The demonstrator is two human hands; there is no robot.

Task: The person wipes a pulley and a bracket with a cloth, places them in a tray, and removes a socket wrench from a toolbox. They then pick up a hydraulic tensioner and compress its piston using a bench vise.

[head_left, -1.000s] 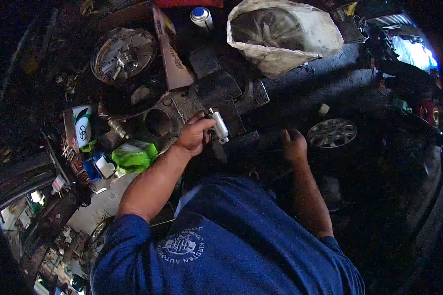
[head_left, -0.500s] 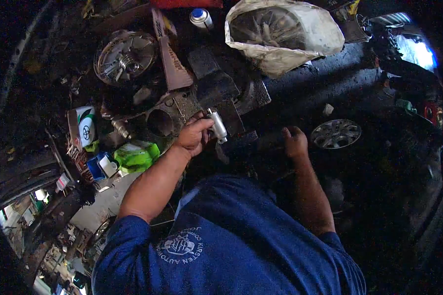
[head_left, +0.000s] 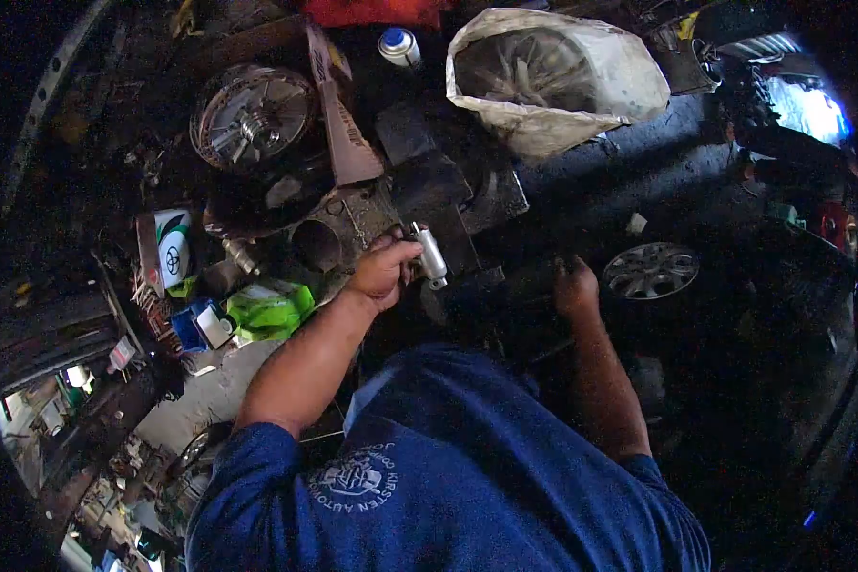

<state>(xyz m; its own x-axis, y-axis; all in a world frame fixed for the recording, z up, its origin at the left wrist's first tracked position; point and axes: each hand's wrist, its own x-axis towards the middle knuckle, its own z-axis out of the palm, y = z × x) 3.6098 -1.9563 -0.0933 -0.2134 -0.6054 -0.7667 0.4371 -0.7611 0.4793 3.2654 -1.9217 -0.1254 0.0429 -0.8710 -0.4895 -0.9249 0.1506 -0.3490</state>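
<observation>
Grips a silver metal cylinder (head_left: 431, 257) in the left hand (head_left: 383, 272), tilted a little off upright, near a grimy metal part (head_left: 360, 215) with a round hole. Holds the right hand (head_left: 578, 289) half curled in deep shadow, well apart from the cylinder and just beside a spoked wheel cover (head_left: 652, 273); cannot tell whether empty or gripping something. Wears a dark blue shirt (head_left: 486, 458). Faces a crumpled green bag (head_left: 272, 310) next to a blue box (head_left: 193, 326) and, farther off, a blue-capped can (head_left: 401, 50) between a torn cardboard strip (head_left: 348, 138) and a pale sack (head_left: 633, 81) around a spoked wheel (head_left: 524, 71).
</observation>
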